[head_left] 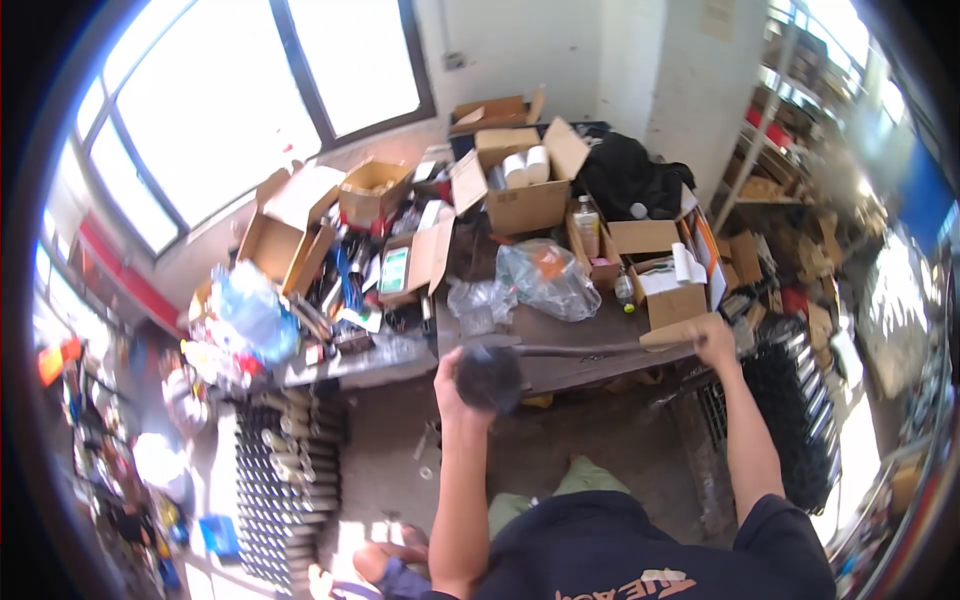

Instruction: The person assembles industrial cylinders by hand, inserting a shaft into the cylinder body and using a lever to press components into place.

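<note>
In front of my body I hold a long dark rod (590,351) with a black round head (489,379), roughly level above the near edge of the table. My left hand (456,388) grips the round head from its left side, its fingers partly hidden behind it. At the rod's far right end, my right hand (713,341) is closed, in front of a cardboard flap. Blur hides what kind of part this is. Just beyond the rod lie clear plastic bags (548,280), one with something orange inside.
Open cardboard boxes (525,205), a clear bottle (587,225) and clutter cover the dark table (470,335). Stacked metal tubes (290,470) stand low left; dark cylindrical parts (790,420) stand right. Another person's bare limb (385,560) shows at the bottom left. Shelving (775,130) rises far right.
</note>
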The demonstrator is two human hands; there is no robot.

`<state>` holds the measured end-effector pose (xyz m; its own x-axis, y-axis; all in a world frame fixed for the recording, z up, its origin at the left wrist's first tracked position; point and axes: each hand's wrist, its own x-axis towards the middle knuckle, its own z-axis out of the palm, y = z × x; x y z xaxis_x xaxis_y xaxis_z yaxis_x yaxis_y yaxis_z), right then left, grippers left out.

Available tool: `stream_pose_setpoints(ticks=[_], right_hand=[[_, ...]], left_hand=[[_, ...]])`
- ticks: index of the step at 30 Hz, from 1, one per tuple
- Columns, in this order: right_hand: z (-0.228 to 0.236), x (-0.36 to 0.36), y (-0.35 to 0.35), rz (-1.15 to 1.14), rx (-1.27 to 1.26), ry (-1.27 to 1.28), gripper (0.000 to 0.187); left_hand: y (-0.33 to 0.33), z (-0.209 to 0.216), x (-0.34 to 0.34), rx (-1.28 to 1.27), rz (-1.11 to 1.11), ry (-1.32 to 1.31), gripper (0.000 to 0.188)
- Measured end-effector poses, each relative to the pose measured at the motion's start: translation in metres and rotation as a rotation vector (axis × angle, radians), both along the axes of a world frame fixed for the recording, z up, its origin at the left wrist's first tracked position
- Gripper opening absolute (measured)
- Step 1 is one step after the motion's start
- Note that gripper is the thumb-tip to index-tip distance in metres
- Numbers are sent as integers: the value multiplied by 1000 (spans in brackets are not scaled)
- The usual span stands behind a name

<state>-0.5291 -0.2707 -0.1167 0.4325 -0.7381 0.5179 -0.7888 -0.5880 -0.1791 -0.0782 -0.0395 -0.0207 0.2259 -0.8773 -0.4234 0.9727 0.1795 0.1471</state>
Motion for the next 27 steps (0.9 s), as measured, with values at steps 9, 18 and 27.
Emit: stream_pose_setpoints(ticks=[9, 18, 27], right_hand=[[-207, 33, 197, -223, 1144, -234, 59], [-214, 157, 146, -486, 1232, -130, 49], [-273, 206, 130, -267, 1609, -821, 19]], left_hand=[[12, 24, -65, -554, -24, -408, 72], [28, 37, -55, -130, 73, -607, 79], [54, 49, -36, 220, 124, -860, 67]])
